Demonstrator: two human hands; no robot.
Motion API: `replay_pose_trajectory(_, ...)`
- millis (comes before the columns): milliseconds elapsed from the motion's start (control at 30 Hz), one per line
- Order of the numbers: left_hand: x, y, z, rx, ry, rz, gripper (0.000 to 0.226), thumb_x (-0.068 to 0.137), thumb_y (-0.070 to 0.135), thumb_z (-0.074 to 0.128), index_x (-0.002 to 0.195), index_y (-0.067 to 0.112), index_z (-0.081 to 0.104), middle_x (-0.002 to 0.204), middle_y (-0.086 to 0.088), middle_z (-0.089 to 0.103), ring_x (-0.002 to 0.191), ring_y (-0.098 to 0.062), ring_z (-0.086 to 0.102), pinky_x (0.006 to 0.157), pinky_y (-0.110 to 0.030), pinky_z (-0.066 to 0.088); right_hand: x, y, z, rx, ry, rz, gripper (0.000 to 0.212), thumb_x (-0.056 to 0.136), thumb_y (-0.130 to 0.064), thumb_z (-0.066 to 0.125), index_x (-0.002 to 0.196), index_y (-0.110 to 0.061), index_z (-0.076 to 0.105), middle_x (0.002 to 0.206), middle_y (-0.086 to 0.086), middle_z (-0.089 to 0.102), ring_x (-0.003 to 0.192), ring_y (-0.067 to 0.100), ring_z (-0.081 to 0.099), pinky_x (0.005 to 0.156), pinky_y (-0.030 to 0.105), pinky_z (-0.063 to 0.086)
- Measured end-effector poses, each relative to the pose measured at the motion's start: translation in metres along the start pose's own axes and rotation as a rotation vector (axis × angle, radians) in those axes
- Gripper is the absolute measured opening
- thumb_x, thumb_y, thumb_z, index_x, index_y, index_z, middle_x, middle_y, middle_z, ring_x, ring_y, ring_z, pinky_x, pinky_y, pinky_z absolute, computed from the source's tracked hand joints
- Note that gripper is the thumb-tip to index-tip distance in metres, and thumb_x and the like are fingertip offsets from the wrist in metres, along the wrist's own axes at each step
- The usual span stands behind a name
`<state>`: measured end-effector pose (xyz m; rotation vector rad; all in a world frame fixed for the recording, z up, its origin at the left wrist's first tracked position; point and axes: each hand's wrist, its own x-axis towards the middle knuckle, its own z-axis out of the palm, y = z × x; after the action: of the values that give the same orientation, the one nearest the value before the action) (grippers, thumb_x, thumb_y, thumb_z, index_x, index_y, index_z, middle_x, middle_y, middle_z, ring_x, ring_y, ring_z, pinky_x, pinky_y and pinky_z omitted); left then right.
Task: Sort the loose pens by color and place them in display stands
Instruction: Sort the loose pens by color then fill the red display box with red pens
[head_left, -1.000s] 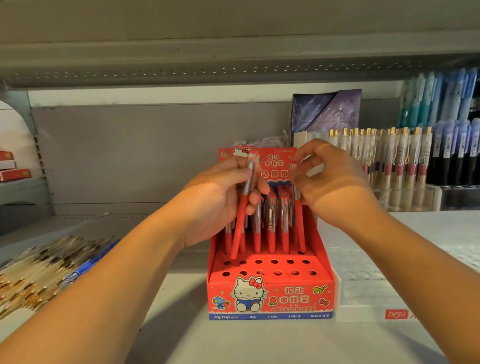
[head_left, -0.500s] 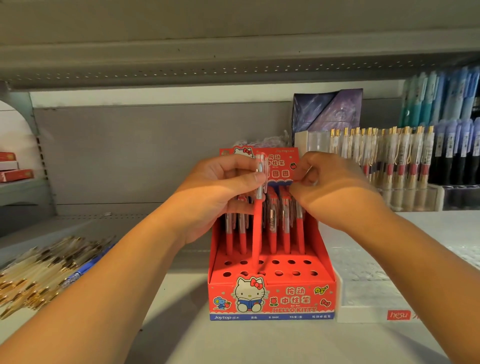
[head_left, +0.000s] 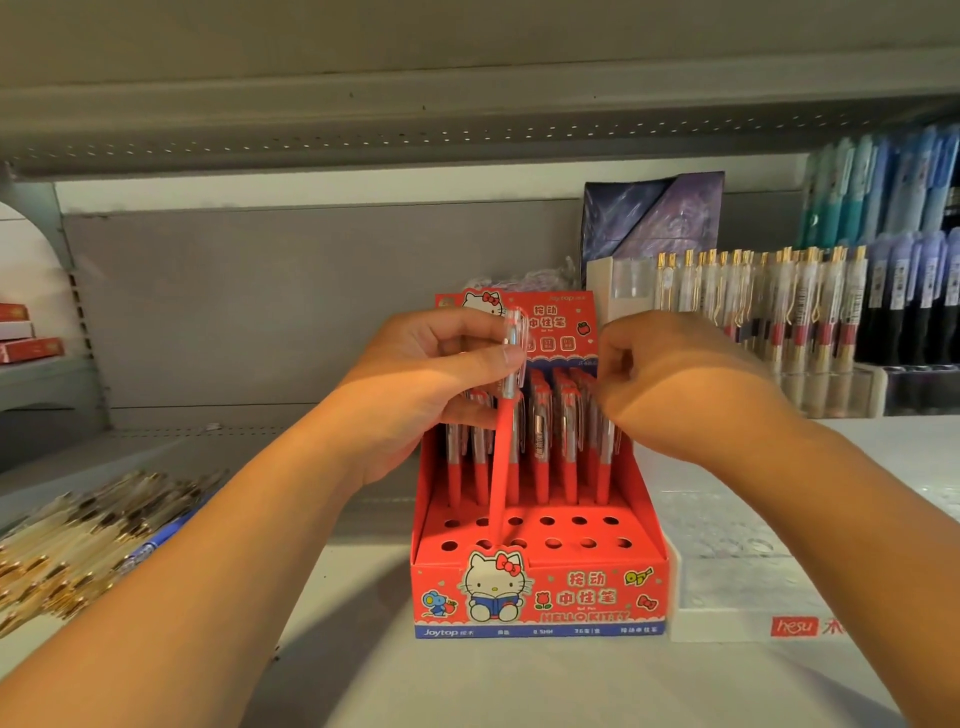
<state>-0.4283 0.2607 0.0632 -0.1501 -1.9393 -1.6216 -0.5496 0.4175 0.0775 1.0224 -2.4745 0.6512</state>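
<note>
A red pen (head_left: 501, 467) is pinched upright by the left hand (head_left: 415, 395), tip at a front hole of the red stand (head_left: 540, 597). The right hand (head_left: 675, 384) is curled against the back pens (head_left: 540, 457); honestly, a grip can't be made out.

Within a second, the red pen (head_left: 500, 467) pinched in the left hand (head_left: 415, 395) swung from a slant, tip toward 7 o'clock, to nearly upright. Its tip dropped toward 6 o'clock to the front row of holes in the Hello Kitty display stand (head_left: 540, 597). The right hand (head_left: 675, 384) slid down from the back-row pen tops toward 4 o'clock, its raised fingers (head_left: 612, 364) curling inward; motion blur hid whether they gripped anything.
</note>
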Motion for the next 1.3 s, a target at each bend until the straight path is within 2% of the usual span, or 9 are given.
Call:
replay_pose_trajectory(133,0.0,0.0,0.0,-0.004,0.012,0.013,0.016,0.062,0.02,0.078,0.077,0.019,0.076,0.074,0.001,0.067,0.064,-0.01,0.063,0.051,-0.026,0.055,-0.005,-0.003,0.005,0.296,0.185,-0.18,0.014,0.081,-0.015,0.061,0.077,-0.028,0.062,0.084,-0.008,0.064,0.074,0.02,0.061,0.072,0.038,0.058)
replay_pose_trajectory(233,0.001,0.001,-0.001,0.009,0.03,0.033,0.023,0.063,0.02,0.077,0.085,0.014,0.072,0.078,-0.005,0.069,0.069,-0.018,0.064,0.056,-0.029,0.057,-0.017,-0.017,0.009,0.937,0.064,-0.319,0.019,0.085,0.0,0.063,0.093,-0.017,0.061,0.086,0.011,0.067,0.076,0.033,0.069,0.067,0.048,0.06)
replay_pose_trajectory(333,0.002,0.002,-0.003,0.053,0.069,0.064,0.029,0.063,0.022,0.076,0.089,0.01,0.07,0.081,-0.007,0.072,0.073,-0.02,0.067,0.068,-0.033,0.058,-0.02,-0.024,0.019,1.142,-0.048,-0.328,0.028,0.084,0.001,0.07,0.102,-0.012,0.053,0.083,0.011,0.068,0.073,0.036,0.071,0.063,0.042,0.062)
replay_pose_trajectory(467,0.001,0.002,0.0,0.122,0.088,0.119,0.024,0.064,0.022,0.075,0.086,0.013,0.071,0.074,0.002,0.072,0.065,-0.008,0.065,0.061,-0.017,0.051,-0.019,-0.024,0.029,1.195,-0.08,-0.309,0.031,0.084,0.004,0.069,0.105,-0.011,0.05,0.078,0.01,0.066,0.07,0.03,0.067,0.06,0.037,0.061)
replay_pose_trajectory(600,0.001,0.006,-0.005,0.219,0.186,0.152,0.027,0.079,0.025,0.07,0.101,0.01,0.072,0.1,-0.005,0.073,0.087,-0.005,0.065,0.077,-0.015,0.047,-0.017,-0.023,0.034,1.16,-0.043,-0.353,0.038,0.085,0.004,0.068,0.105,-0.022,0.048,0.074,0.003,0.063,0.066,0.036,0.066,0.058,0.045,0.061)
replay_pose_trajectory(733,0.01,0.003,-0.014,0.384,0.393,0.08,0.021,0.089,-0.003,0.056,0.1,0.013,0.066,0.086,0.008,0.063,0.071,0.003,0.058,0.062,-0.006,0.043,-0.017,-0.023,0.038,1.094,0.047,-0.395,0.05,0.085,0.002,0.067,0.113,-0.034,0.047,0.079,-0.001,0.063,0.063,0.036,0.068,0.055,0.048,0.06)
replay_pose_trajectory(867,0.013,-0.005,-0.019,0.541,0.405,-0.12,0.036,0.085,-0.003,0.058,0.116,0.015,0.058,0.089,0.009,0.055,0.075,-0.004,0.053,0.066,-0.02,0.045,-0.016,-0.025,0.045,1.066,0.12,-0.411,0.055,0.084,-0.002,0.07,0.114,-0.043,0.049,0.092,0.003,0.064,0.068,0.03,0.071,0.054,0.041,0.06)
replay_pose_trajectory(1033,-0.007,-0.014,-0.029,0.525,0.273,-0.266,0.047,0.082,0.002,0.063,0.123,0.021,0.054,0.107,0.008,0.058,0.09,-0.01,0.06,0.085,-0.041,0.055,-0.016,-0.029,0.057,1.081,0.093,-0.378,0.059,0.083,0.002,0.07,0.097,-0.052,0.048,0.081,-0.004,0.062,0.06,0.024,0.069,0.054,0.043,0.06)
replay_pose_trajectory(1300,-0.065,-0.036,-0.055,0.248,-0.061,-0.413,0.056,0.082,-0.004,0.063,0.128,0.028,0.056,0.12,-0.001,0.068,0.106,-0.027,0.068,0.087,-0.05,0.057,-0.017,-0.041,0.064,0.965,0.067,-0.41,0.057,0.082,-0.001,0.072,0.105,-0.047,0.048,0.08,-0.007,0.061,0.058,0.02,0.069,0.052,0.042,0.06)
